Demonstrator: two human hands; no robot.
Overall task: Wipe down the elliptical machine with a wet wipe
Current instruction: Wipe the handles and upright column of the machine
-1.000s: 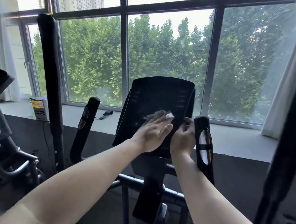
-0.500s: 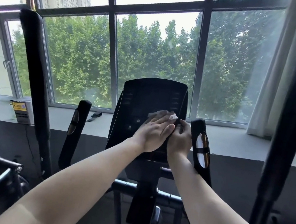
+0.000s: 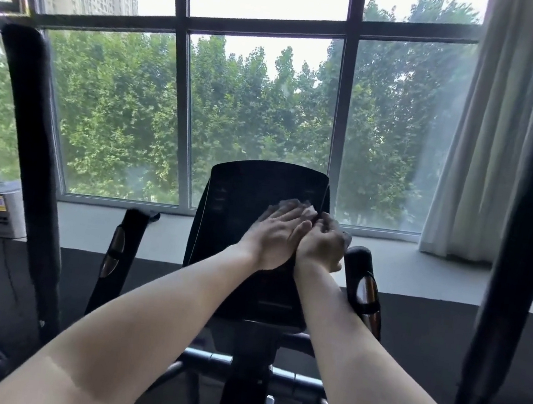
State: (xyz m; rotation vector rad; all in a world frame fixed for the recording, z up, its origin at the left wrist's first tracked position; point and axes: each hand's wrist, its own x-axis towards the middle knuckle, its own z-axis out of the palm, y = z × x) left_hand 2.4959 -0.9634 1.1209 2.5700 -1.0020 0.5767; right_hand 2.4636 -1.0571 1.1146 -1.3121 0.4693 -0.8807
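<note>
Reaching in from the bottom edge, elbows cut off. Pressing the wipe [image 3: 295, 205] flat on the right side of the console [image 3: 241, 205] with the left hand [image 3: 274, 236], fingers straight and close together, hiding most of it. Curling the right hand [image 3: 322, 247] fingers at the console's right rim, touching the left hand; too blurred to tell the grip. Farther off, looking onto a sill [image 3: 419, 266], window [image 3: 183, 106] and trees [image 3: 118, 107].
</note>
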